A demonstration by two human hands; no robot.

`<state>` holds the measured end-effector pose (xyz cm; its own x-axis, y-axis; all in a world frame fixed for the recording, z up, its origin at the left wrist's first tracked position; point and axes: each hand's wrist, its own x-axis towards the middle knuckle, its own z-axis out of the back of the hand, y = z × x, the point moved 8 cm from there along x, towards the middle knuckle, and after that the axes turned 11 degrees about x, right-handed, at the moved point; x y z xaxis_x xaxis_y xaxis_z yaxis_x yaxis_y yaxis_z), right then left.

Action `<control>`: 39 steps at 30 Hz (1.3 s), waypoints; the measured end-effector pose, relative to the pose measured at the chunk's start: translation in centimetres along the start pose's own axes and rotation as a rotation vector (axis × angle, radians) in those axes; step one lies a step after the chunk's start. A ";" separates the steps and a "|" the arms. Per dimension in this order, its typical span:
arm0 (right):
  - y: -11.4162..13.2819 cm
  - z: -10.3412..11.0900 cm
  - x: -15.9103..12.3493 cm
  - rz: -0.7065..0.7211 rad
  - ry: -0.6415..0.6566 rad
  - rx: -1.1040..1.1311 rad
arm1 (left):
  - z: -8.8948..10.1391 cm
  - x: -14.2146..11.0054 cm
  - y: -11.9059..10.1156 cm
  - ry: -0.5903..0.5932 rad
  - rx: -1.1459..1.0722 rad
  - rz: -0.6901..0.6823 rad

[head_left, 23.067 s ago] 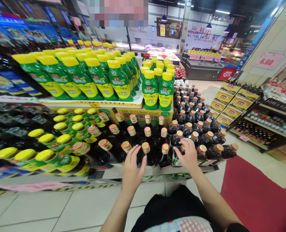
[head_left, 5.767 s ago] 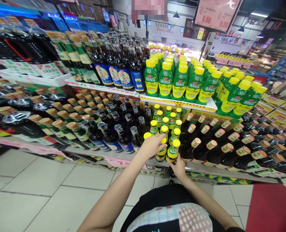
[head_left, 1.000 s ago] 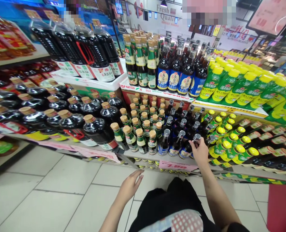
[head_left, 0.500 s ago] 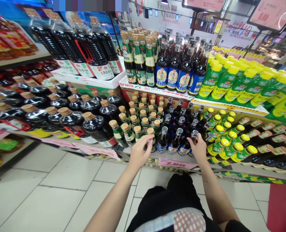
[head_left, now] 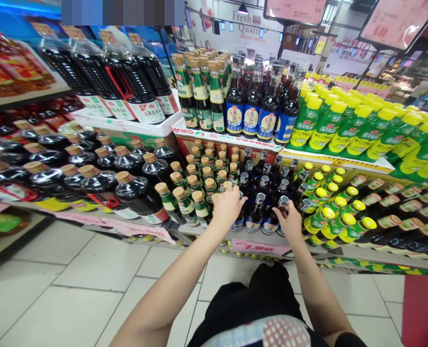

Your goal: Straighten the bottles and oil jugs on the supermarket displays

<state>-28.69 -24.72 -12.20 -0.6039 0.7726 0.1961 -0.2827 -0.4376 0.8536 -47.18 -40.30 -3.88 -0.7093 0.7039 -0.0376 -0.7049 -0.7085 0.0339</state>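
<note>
Supermarket shelving fills my view, with rows of sauce bottles on a low shelf (head_left: pixel 185 230) above a pale tiled floor (head_left: pixel 73 289). My left hand (head_left: pixel 228 208) lies over the front row, where the green-label bottles with tan caps (head_left: pixel 198 202) meet the dark bottles with silver caps (head_left: pixel 257 212); its fingers are curled down over a bottle top, but I cannot tell if they really grip it, because the hand hides the cap. My right hand (head_left: pixel 290 222) is just beside, and its fingertips pinch the neck of a silver-capped bottle (head_left: pixel 281 207) at the front edge, next to the green squeeze bottles with yellow caps (head_left: pixel 329 219). A pink price tag (head_left: pixel 259 247) hangs below. I judge the step is straightening the front row — next, each bottle needs a small turn and a push into line, gently, since the neighbours stand touching.
</note>
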 end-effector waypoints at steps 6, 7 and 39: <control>0.0 0.1 0.0 0.012 -0.001 -0.006 | -0.1 0.7 0.1 -0.006 -0.115 -0.182; 0.0 0.2 -0.1 0.014 0.000 -0.009 | -0.1 0.9 0.3 -0.005 -0.135 -0.219; 0.2 0.5 -0.1 0.012 0.020 0.006 | -0.4 0.0 0.5 0.027 0.009 -0.044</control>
<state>-28.33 -24.61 -11.80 -0.6216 0.7583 0.1964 -0.2710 -0.4435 0.8543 -47.58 -40.68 -4.24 -0.6776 0.7324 -0.0659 -0.7352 -0.6766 0.0403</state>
